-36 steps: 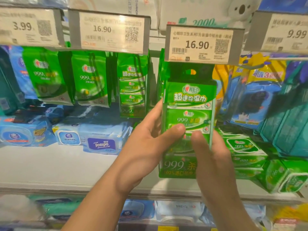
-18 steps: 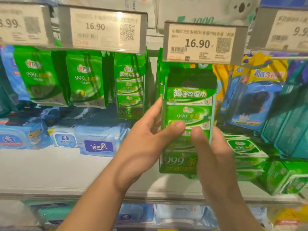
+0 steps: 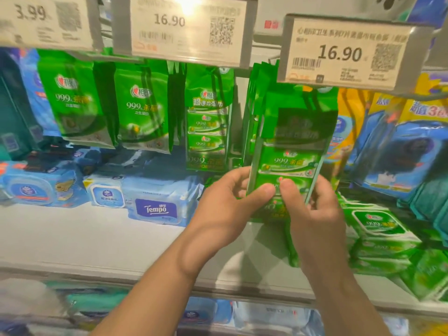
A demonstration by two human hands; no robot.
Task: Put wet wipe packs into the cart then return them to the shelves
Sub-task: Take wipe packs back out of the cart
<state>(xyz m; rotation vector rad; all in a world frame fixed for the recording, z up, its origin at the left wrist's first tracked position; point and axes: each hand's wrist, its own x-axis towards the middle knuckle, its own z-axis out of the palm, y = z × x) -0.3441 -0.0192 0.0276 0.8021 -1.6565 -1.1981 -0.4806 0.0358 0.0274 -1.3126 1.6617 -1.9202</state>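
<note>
A tall green multi-pack of wet wipes is held upright in front of the shelf, its top under the right 16.90 price tag. My left hand grips its lower left edge, thumb on the front. My right hand grips its lower right edge, thumb on the front too. More of the same green packs hang on the hook just behind it. The pack's top edge is dark and blurred, so whether it sits on the hook is unclear.
Other green wipe packs hang to the left under a second 16.90 tag. Blue Tempo packs and flat green packs lie on the white shelf. Blue and yellow packs hang at right. A lower shelf holds more packs.
Both hands have raised the green multi-pack higher and pushed it toward the hanging packs under the right price tag. The camera has come closer to the shelf.
</note>
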